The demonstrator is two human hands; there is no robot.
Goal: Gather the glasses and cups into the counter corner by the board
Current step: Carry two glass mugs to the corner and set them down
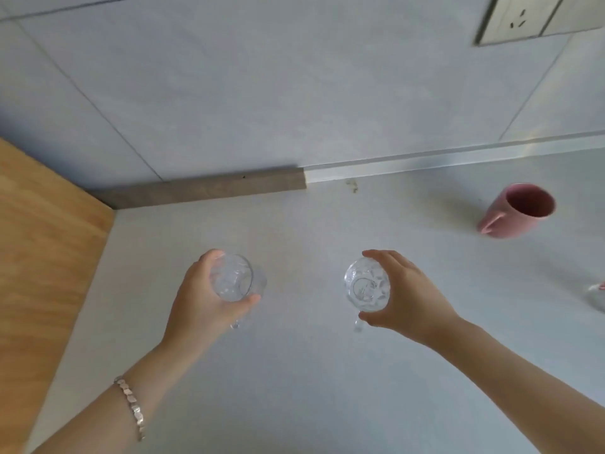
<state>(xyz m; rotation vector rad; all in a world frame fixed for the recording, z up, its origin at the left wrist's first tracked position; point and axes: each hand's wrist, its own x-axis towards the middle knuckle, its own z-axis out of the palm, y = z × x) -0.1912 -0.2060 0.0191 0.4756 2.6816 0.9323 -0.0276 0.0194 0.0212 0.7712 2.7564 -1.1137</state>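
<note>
My left hand (199, 299) grips a clear cut-glass cup (234, 280) by its side, over the pale counter (294, 371). My right hand (402, 293) holds a second clear glass cup (365, 286) the same way, a short gap to the right. Small handles show below both cups. Whether the cups rest on the counter or hang just above it I cannot tell. A pink mug (520, 209) stands at the back right, its handle turned to the left. The wooden board (42, 257) stands along the left, meeting the wall at the counter corner (116, 209).
Another clear glass object (597, 294) is cut off by the right edge. A grey strip (209, 188) runs along the foot of the tiled wall. A wall socket (520, 18) sits at the upper right. A bracelet is on my left wrist.
</note>
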